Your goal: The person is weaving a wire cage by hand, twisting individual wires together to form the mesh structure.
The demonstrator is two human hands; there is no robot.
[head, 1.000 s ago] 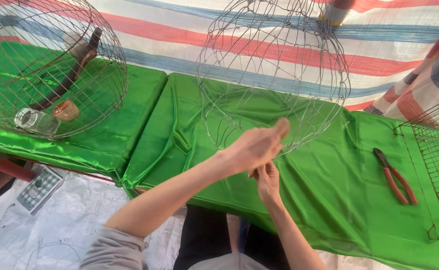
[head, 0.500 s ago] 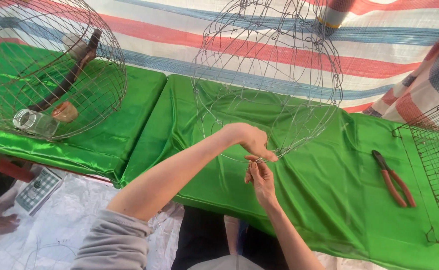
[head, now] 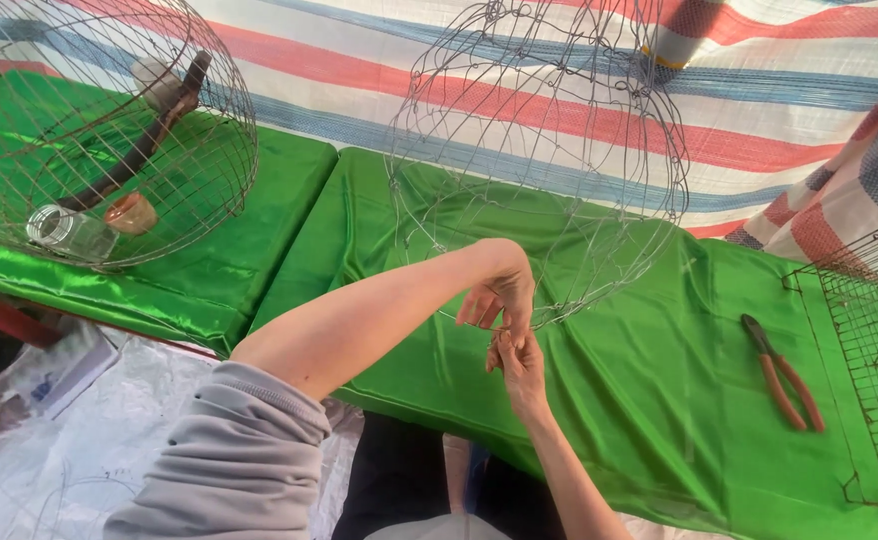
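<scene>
An unfinished dome-shaped wire cage [head: 549,130] stands on a table draped in green cloth [head: 659,400]. My left hand [head: 499,292], on a bare forearm with a grey sleeve pushed up, bends down at the wrist over the cage's near bottom rim. Its fingers pinch the thin wire there. My right hand [head: 519,362] reaches up from below and meets it at the same spot, fingertips closed on the rim wire. The two hands touch each other. The exact wire end between the fingers is too thin to make out.
A round wire cage [head: 99,130] with a wooden perch, a glass jar [head: 64,228] and a small brown cup stands at the left on a second green table. Red-handled pliers [head: 784,372] lie at the right beside a flat wire mesh panel [head: 874,370]. A striped tarp hangs behind.
My left hand, stretched out flat a second ago, has curled down at the wrist onto the rim. My right hand has stayed at the rim beneath it.
</scene>
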